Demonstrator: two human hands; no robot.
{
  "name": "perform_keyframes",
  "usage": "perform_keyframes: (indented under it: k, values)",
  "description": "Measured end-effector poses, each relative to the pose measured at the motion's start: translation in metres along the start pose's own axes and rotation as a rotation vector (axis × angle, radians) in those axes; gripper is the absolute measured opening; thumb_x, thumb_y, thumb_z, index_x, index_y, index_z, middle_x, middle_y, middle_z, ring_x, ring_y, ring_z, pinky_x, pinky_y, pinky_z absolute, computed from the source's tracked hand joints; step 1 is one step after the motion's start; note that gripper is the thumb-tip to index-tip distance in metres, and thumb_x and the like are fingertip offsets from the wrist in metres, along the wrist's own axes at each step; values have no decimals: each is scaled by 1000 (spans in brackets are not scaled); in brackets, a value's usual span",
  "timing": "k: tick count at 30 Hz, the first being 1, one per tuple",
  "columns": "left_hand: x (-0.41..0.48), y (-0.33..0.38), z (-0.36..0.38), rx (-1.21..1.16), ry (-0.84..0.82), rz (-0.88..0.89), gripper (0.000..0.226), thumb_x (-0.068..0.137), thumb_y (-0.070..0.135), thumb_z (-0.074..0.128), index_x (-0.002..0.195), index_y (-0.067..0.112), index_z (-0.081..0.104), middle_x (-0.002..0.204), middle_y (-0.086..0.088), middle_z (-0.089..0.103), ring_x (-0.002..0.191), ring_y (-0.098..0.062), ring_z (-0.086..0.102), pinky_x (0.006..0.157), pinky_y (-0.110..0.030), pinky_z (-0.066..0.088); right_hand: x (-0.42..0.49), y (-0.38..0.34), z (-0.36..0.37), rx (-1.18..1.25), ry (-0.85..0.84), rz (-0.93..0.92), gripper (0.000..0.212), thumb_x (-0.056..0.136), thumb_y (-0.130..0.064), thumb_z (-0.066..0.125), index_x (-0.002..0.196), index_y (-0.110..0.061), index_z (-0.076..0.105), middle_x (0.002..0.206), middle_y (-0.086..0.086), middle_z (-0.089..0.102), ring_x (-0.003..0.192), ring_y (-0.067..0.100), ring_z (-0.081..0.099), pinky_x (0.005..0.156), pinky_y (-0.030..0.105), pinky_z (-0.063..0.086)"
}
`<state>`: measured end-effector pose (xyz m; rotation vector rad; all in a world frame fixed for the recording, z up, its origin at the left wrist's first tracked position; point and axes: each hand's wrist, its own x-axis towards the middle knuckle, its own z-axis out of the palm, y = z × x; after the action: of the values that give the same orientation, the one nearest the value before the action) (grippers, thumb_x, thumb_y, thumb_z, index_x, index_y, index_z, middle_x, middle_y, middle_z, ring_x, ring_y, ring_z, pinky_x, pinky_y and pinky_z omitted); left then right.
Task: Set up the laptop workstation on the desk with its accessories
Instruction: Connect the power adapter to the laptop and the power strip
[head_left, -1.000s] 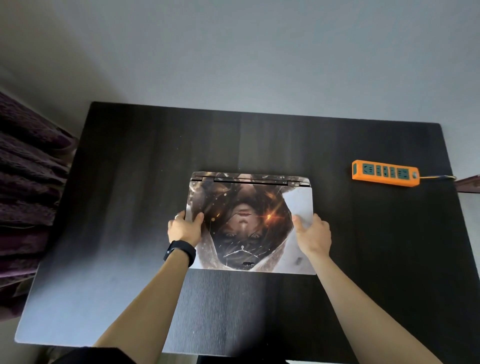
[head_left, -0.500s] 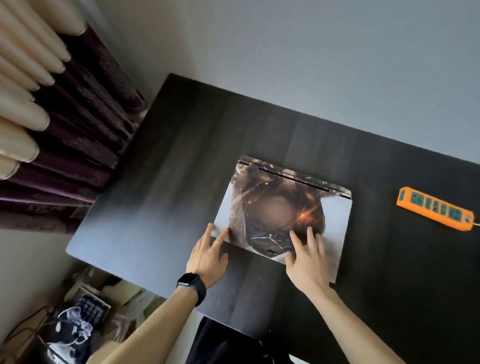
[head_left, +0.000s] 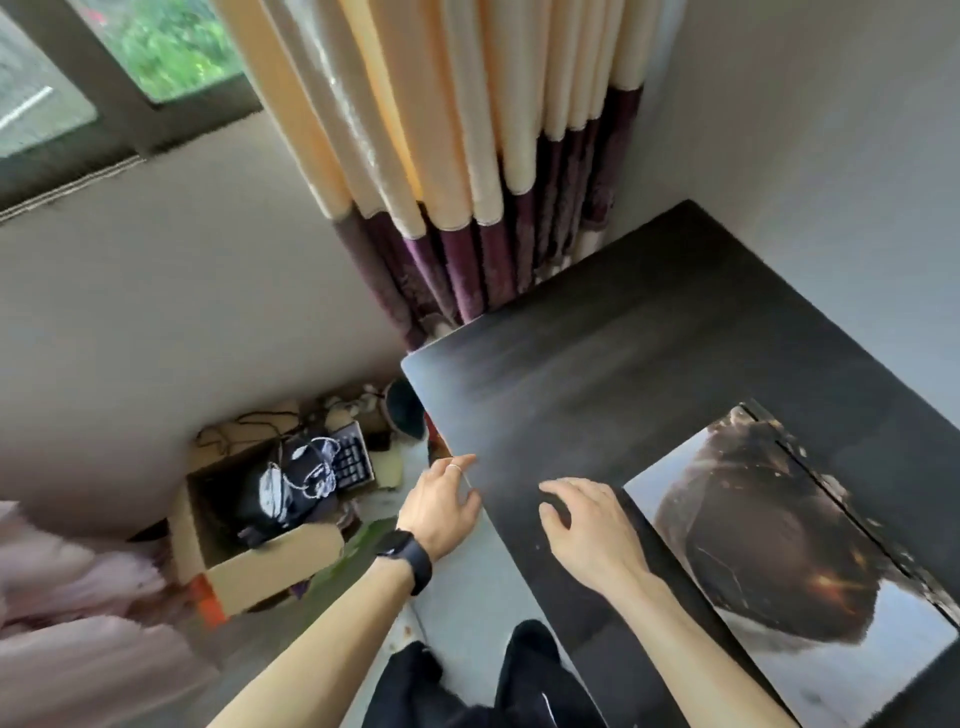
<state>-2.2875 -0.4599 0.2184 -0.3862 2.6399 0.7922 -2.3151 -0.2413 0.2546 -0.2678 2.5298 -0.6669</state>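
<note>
Head camera: a closed laptop (head_left: 795, 561), its lid covered with a dark printed skin, is seen lying flat on the black desk (head_left: 623, 364). It lies close to the near edge, with the hinge turned toward the far edge. Both hands are held apart from it.

The right hand (head_left: 592, 530) is spread just left of the laptop, inside the desk's near edge. Its fingers are parted and loosely bent, and nothing is gripped. Whether it rests on the surface cannot be told.

The left hand (head_left: 441, 504) is placed at the same edge, nearer the near-left corner. Its fingers are straight and empty, a thin ring is worn on one of them, and a black watch (head_left: 408, 558) is strapped to the wrist.

On the floor off that corner, an open cardboard box (head_left: 260, 566) is shown. It holds a dark bundle (head_left: 291, 493) tangled with white cords, and a black keyboard (head_left: 353, 457) is visible at its far side.

A cream-and-purple curtain (head_left: 441, 156) is hung along the desk's left edge. A window (head_left: 156, 52) is caught at the upper left, with greenery beyond the glass. Pale pink fabric (head_left: 62, 623), blurred, is seen at the lower left.
</note>
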Motion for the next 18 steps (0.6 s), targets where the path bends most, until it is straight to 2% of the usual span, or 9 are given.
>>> perform_keyframes:
  k: [4, 9, 10, 15, 18]
  values:
    - [-26, -75, -28, -109, 72, -147, 50, 92, 35, 53, 140, 25, 48, 139, -2, 52, 129, -21, 49, 109, -31, 38, 16, -70, 21, -13, -47, -94, 36, 103, -39, 45, 136, -32, 58, 139, -15, 56, 133, 11, 42, 109, 27, 35]
    - [-60, -198, -50, -167, 60, -289, 49, 92, 36, 50, 140, 23, 49, 139, -5, 54, 128, -23, 49, 108, -34, 39, 23, -166, 91, -15, -147, -146, 34, 103, -39, 47, 134, -33, 58, 137, -15, 57, 132, 11, 44, 106, 28, 35]
    - [-62, -205, -52, -173, 47, -293, 49, 93, 36, 50, 139, 22, 48, 138, -5, 54, 127, -23, 50, 107, -35, 40, 20, -173, 94, 8, -148, -136, 33, 102, -39, 48, 134, -34, 58, 136, -16, 57, 132, 11, 44, 105, 28, 36]
    - [-92, -291, -80, -271, 66, -416, 50, 88, 39, 45, 136, 27, 51, 139, -2, 55, 127, -23, 51, 105, -37, 42, 27, -246, 160, 3, -245, -208, 32, 102, -37, 50, 132, -31, 59, 127, -14, 60, 125, 11, 48, 92, 23, 33]
    - [-115, -338, -94, -308, 98, -519, 44, 94, 32, 49, 137, 23, 51, 140, -5, 54, 129, -24, 49, 108, -35, 39, 30, -292, 194, -13, -323, -256, 33, 102, -37, 50, 132, -30, 59, 127, -14, 61, 124, 9, 51, 99, 26, 40]
